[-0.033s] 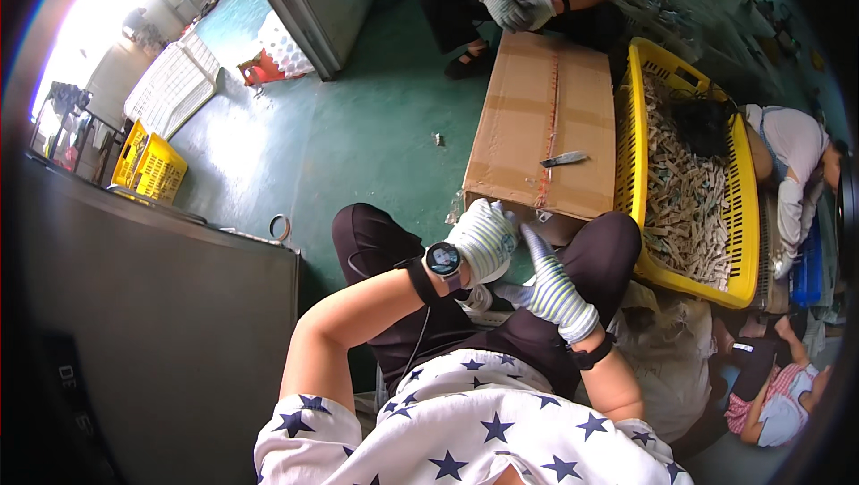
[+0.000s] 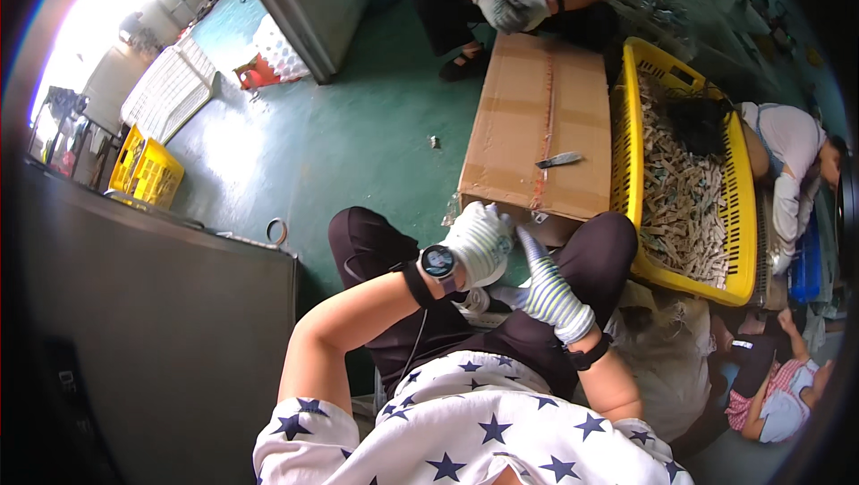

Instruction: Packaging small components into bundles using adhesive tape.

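Observation:
My left hand, in a striped knit glove, is bent at the wrist above my lap, near the front edge of a cardboard box. Its fingers are curled, and whatever they may hold is hidden. Just to its right, my right hand wears a matching glove; its fingers stretch toward the left hand, with the thumb apart. Nothing shows in the right hand. A utility knife lies on top of the closed box, beside the taped seam.
A yellow basket full of small light-brown pieces stands right of the box. Across it sits a person with gloved hands. Another person bends at the right. A tape roll stands near a grey panel at left.

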The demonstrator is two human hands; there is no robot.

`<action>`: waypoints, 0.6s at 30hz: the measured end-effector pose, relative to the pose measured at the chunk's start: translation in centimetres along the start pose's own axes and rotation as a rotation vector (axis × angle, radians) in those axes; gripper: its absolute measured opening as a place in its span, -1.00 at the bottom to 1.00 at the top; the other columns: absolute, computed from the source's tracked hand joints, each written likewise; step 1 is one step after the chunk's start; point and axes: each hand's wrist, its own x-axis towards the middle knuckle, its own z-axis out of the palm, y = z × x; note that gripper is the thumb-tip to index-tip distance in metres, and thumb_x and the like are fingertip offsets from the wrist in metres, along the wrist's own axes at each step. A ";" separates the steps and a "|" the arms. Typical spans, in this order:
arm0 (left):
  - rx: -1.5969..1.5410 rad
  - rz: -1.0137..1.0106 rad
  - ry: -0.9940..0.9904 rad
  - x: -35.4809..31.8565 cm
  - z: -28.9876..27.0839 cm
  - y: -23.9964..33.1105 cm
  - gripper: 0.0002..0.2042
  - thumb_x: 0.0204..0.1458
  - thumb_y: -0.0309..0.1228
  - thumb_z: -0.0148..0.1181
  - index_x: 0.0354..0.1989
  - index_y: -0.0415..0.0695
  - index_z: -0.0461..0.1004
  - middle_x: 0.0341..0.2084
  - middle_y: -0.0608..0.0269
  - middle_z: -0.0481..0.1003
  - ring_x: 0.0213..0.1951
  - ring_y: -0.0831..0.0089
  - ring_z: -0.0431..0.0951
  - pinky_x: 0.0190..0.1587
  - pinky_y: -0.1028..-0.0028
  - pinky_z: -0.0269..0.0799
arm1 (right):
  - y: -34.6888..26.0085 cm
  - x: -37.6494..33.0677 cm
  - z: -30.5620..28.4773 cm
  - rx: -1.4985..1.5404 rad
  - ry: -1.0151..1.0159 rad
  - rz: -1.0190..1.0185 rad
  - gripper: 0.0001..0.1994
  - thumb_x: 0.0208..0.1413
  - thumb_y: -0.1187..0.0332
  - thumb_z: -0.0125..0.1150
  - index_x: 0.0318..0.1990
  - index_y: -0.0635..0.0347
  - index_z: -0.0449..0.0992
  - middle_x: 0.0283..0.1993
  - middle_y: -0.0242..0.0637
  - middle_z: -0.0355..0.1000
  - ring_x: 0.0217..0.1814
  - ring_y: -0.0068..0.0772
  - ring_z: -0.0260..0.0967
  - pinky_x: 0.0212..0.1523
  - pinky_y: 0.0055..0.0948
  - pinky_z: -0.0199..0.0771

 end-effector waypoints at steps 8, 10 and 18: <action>-0.739 -0.041 0.076 -3.6 -0.8 -1.2 -0.32 -0.24 -0.58 0.27 0.20 -0.07 0.29 -0.24 0.01 0.51 -0.17 0.05 0.53 -0.10 0.21 0.47 | 1.2 -0.7 1.5 0.311 -0.033 0.230 0.14 -0.21 0.10 0.55 0.41 0.25 -0.18 0.24 0.15 0.19 0.27 0.02 0.23 0.25 -0.19 0.25; -0.987 -0.112 0.100 -5.0 1.7 -0.6 -0.24 -0.22 -0.74 0.19 0.28 -0.12 0.18 -0.23 0.04 0.49 -0.21 0.18 0.55 -0.09 0.34 0.49 | 1.8 -1.9 2.4 0.401 -0.046 0.240 -0.03 -0.09 0.24 0.48 0.40 0.24 -0.08 0.15 0.01 0.30 0.14 -0.19 0.33 0.16 -0.31 0.33; -1.332 -0.356 0.068 -12.2 8.2 1.2 -0.26 -0.15 -0.56 0.39 0.27 -0.17 0.17 -0.12 0.05 0.51 -0.09 0.29 0.54 0.04 0.38 0.43 | 3.9 -4.9 4.2 0.446 -0.222 0.380 -0.43 0.05 0.22 0.36 0.17 0.26 0.32 0.00 -0.21 0.46 0.02 -0.40 0.40 0.07 -0.37 0.40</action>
